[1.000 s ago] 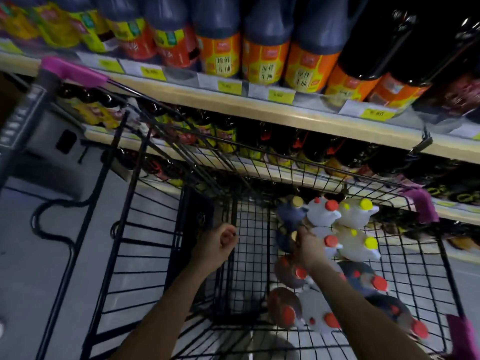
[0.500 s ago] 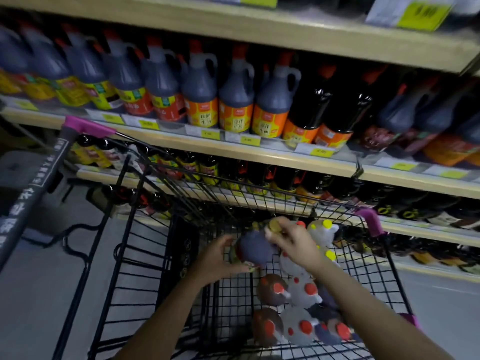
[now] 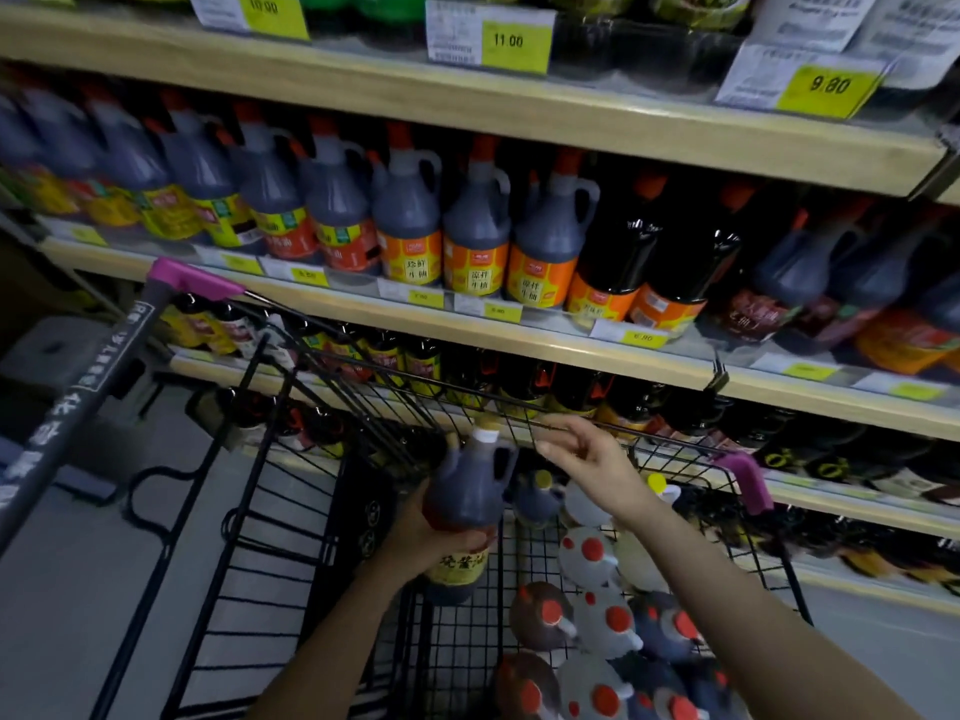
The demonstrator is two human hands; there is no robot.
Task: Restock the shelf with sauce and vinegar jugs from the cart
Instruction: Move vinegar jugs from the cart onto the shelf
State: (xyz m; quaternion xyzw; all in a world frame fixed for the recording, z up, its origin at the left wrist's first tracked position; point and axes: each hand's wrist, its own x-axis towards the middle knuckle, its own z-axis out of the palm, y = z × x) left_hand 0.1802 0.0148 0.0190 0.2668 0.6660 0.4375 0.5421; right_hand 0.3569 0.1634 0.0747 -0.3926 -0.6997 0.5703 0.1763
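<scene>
Left fingers (image 3: 470,537) clasp jug (image 3: 467,491) (upright).

Left hand (image 3: 423,537) grips a dark sauce jug (image 3: 465,506) round its belly, upright above the cart (image 3: 270,537), its yellow label showing under the fingers. Right hand (image 3: 587,459) hovers just beside the jug's handle, fingers loosely extended, holding nothing. Below the jug, more jugs (image 3: 602,626) with red caps lie packed in the cart. Beyond the cart, the shelf (image 3: 519,335) carries orange-labelled jugs.
</scene>
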